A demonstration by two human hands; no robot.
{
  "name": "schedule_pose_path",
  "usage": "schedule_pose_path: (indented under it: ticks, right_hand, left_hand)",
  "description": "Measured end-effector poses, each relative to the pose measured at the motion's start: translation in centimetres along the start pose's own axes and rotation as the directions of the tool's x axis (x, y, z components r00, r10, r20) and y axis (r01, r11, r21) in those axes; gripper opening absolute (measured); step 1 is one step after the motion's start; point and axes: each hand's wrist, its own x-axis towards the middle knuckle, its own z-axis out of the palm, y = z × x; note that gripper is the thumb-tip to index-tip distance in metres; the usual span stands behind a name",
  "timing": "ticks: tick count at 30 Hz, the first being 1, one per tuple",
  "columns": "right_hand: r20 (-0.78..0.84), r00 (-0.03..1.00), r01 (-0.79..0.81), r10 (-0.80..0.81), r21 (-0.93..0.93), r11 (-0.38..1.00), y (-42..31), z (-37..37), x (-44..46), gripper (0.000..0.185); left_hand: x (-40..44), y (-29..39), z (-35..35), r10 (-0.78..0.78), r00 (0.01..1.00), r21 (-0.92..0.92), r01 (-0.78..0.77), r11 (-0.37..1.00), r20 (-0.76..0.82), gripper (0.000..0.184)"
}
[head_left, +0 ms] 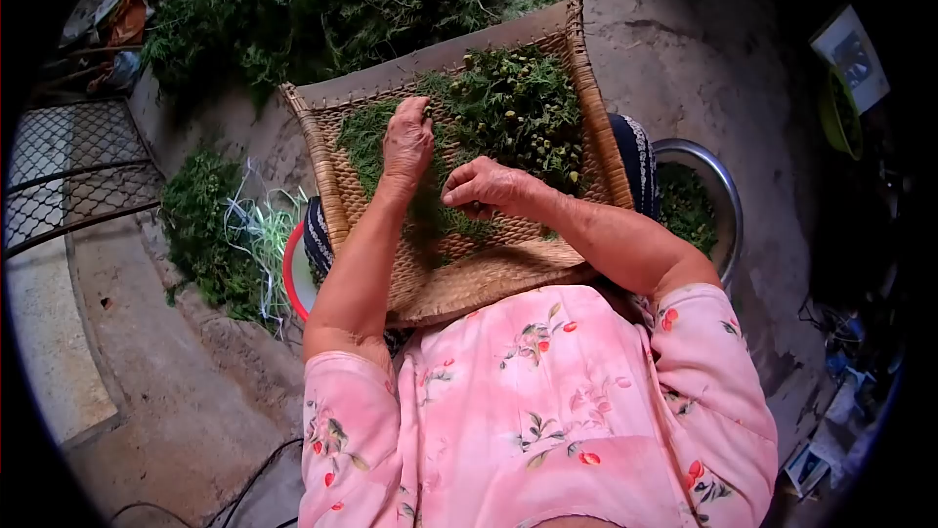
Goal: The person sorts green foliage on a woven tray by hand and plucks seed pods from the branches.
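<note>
A woven basket tray (pixel 430 301) rests across the lap. On its right half lies a heap of leafy green sprigs with small yellowish buds (pixel 523 103); finer green leaves (pixel 366 142) are spread on the left half. My left hand (pixel 408 142) is raised over the left part of the tray, its fingers bent together near the leaves; what they hold, if anything, is too small to tell. My right hand (pixel 481 186) is over the middle of the tray, fingers curled in a pinch, with green bits below it. Its fingertips are partly hidden.
A large pile of green branches (pixel 332 10) lies beyond the tray. At left are another green bunch (pixel 205 235), pale plastic strings (pixel 269 235) and a red-rimmed basin (pixel 291 274). A metal basin (pixel 735 206) with greens stands at right; a green bowl (pixel 838 113) is farther right.
</note>
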Motion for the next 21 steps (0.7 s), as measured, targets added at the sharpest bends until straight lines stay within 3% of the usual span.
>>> schedule_pose_path:
  ticks: [2,3,5,7,9,11,13,15,17,21]
  right_hand:
    - [0.015,1.0,-0.006,0.006,0.007,1.0,0.2,-0.1,0.0,0.015]
    - [0.011,1.0,-0.002,0.002,0.004,1.0,-0.1,-0.4,-0.3,0.015]
    - [-0.025,1.0,0.015,-0.015,0.024,1.0,-0.3,-0.3,-0.4,0.016]
    - [-0.031,0.999,0.029,-0.027,0.05,0.998,-0.4,-0.3,-0.2,0.016]
    - [-0.043,0.998,0.037,-0.034,0.072,0.997,-0.4,-0.4,-0.4,0.016]
    - [-0.03,0.999,0.037,-0.035,0.067,0.997,-0.8,-0.1,-0.5,0.016]
    - [0.029,0.998,0.054,-0.056,0.065,0.996,-0.9,0.0,-0.5,0.016]
    - [0.093,0.993,0.067,-0.073,0.065,0.996,-1.1,0.4,-0.7,0.016]
    - [0.078,0.995,0.053,-0.058,0.064,0.997,-1.6,0.8,-1.1,0.015]
    - [0.062,0.997,0.045,-0.048,0.036,0.998,-1.4,0.1,-1.2,0.018]
  left_hand:
    - [0.5,0.5,1.0,0.26,0.963,0.294,-0.229,0.928,-0.071,0.026]
    - [0.8,1.2,1.1,0.265,0.961,0.292,-0.234,0.927,-0.073,0.026]
    - [0.7,1.7,0.9,0.147,0.983,0.53,-0.181,0.829,0.106,0.024]
    - [0.4,0.4,1.2,0.22,0.972,0.515,-0.233,0.825,0.087,0.017]
    - [-1.1,0.1,1.5,0.248,0.968,0.5,-0.199,0.843,-0.032,0.007]
    - [-2.2,0.8,0.8,0.18,0.983,0.484,-0.146,0.863,-0.022,0.011]
    - [-2.6,1.6,0.1,0.034,0.997,0.285,-0.051,0.957,0.062,0.019]
    - [-2.0,1.8,0.4,0.079,0.995,0.226,-0.09,0.97,0.055,0.024]
    - [-0.7,1.9,1.6,0.222,0.975,0.145,-0.221,0.964,0.012,0.03]
    - [-0.9,2.5,2.6,0.211,0.964,0.29,-0.25,0.924,0.16,0.038]
